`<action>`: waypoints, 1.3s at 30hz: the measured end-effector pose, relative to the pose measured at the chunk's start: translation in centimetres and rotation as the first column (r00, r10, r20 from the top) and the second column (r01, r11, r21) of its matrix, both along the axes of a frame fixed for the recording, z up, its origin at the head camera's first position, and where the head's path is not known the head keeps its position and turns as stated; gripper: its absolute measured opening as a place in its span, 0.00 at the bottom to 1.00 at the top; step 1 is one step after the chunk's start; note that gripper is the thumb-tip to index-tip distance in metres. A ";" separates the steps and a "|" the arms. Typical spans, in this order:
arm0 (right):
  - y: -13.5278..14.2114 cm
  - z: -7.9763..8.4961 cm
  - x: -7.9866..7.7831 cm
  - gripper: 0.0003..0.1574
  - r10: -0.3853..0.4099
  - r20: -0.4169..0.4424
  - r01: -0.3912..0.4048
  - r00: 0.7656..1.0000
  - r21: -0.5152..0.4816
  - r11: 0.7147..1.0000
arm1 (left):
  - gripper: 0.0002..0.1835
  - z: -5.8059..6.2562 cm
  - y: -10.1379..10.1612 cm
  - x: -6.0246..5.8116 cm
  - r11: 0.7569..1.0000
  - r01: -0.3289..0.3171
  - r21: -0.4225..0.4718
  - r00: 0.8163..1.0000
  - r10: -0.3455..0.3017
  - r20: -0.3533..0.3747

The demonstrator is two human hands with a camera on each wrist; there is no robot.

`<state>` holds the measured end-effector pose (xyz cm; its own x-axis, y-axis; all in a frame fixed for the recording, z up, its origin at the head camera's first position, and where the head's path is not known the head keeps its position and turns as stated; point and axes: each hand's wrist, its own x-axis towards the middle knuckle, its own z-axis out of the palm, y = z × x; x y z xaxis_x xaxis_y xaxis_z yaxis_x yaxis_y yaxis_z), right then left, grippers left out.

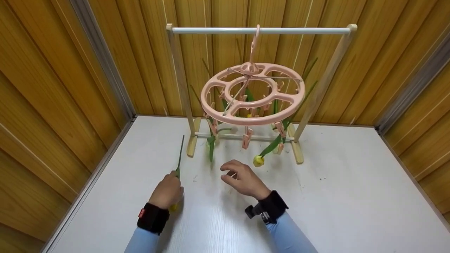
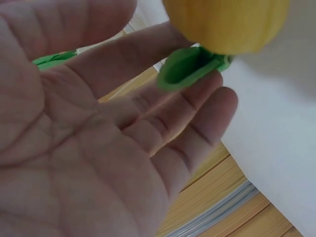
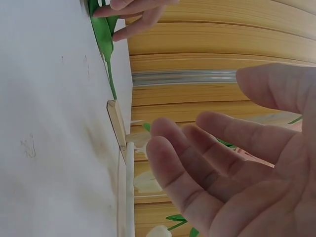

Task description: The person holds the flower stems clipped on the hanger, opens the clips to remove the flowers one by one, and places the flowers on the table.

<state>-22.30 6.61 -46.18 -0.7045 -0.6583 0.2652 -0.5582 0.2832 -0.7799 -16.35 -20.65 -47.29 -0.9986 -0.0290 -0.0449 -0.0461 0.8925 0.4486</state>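
In the head view my left hand (image 1: 167, 191) is low over the white tabletop and holds a yellow artificial tulip (image 1: 180, 158) by its green part. The stem points away from me, and the yellow bloom (image 2: 227, 22) shows beside my fingers in the left wrist view. My right hand (image 1: 245, 178) hovers with fingers loosely bent and nothing between them. Above and beyond it hangs a round pink clip hanger (image 1: 246, 121). Another yellow tulip (image 1: 258, 161) hangs head down from it, just past my right hand. An unoccupied pink clip (image 1: 247, 139) dangles at the front.
A wooden stand with a white top bar (image 1: 218, 30) carries the hanger; its wooden feet (image 1: 192, 146) rest on the table (image 1: 344, 196). More flowers hang around the ring, with leaves (image 1: 211, 149) at the left. Wood-patterned walls (image 1: 45, 88) enclose the back and sides.
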 end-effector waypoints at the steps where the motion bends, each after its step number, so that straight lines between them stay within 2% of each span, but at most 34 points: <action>1: 0.1 0.0 0.0 0.19 0.000 0.002 0.000 1.000 0.001 1.000 | 0.23 0.0 -0.1 0.1 1.000 0.005 -0.001 1.000 -0.005 -0.003; 4: 0.7 0.3 -0.1 0.19 -0.002 0.005 0.002 1.000 0.006 1.000 | 0.22 0.1 -0.3 0.3 1.000 0.012 -0.013 1.000 -0.013 -0.016; 7: 1.4 0.8 -0.1 0.18 -0.019 -0.001 0.019 1.000 0.010 1.000 | 0.18 0.4 -0.1 0.5 0.998 0.030 -0.049 0.998 -0.033 -0.058; 12: 2.6 2.1 0.1 0.18 -0.055 -0.021 0.055 0.998 -0.008 0.998 | 0.07 1.9 1.1 1.0 0.988 0.084 -0.132 0.980 -0.106 -0.168; 14: 3.0 2.7 0.3 0.18 -0.063 -0.038 0.062 0.997 -0.024 0.998 | 0.07 2.7 1.8 1.1 0.987 0.099 -0.126 0.967 -0.126 -0.223; 17: 3.6 3.5 0.7 0.19 -0.077 -0.079 0.074 0.994 -0.046 0.996 | 0.04 3.9 3.0 1.1 0.990 0.119 -0.068 0.941 -0.135 -0.311; 22: 4.1 4.5 1.1 0.20 -0.084 -0.129 0.078 0.988 -0.056 0.995 | 0.07 5.3 5.1 0.6 0.986 0.168 -0.004 0.874 -0.151 -0.461; 25: 4.3 4.7 1.3 0.19 -0.090 -0.161 0.076 0.983 -0.090 0.993 | 0.09 6.0 6.3 0.0 0.983 0.183 0.036 0.836 -0.136 -0.532; 27: 4.2 4.7 1.4 0.19 -0.093 -0.192 0.068 0.977 -0.136 0.988 | 0.10 6.2 7.0 -0.4 0.979 0.190 0.071 0.817 -0.117 -0.565; 31: 4.0 4.8 1.5 0.20 -0.108 -0.258 0.044 0.960 -0.242 0.969 | 0.13 6.6 8.2 -1.0 0.970 0.181 0.163 0.817 -0.055 -0.574; 34: 3.7 5.1 1.7 0.22 -0.124 -0.288 0.034 0.950 -0.299 0.954 | 0.14 6.7 8.9 -1.7 0.954 0.171 0.247 0.819 0.001 -0.574; 36: 3.5 5.3 1.7 0.23 -0.130 -0.295 0.030 0.947 -0.319 0.947 | 0.15 6.5 9.2 -2.2 0.932 0.177 0.316 0.812 0.044 -0.583; 39: 3.1 5.4 1.6 0.24 -0.128 -0.294 0.026 0.947 -0.328 0.944 | 0.17 6.1 9.3 -3.1 0.874 0.194 0.445 0.808 0.116 -0.578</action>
<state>-20.66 9.67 -40.80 -0.5997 -0.4507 0.6612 -0.7706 0.1024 -0.6291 -19.46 -11.35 -41.16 -0.8370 -0.1196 0.5340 0.3857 0.5632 0.7307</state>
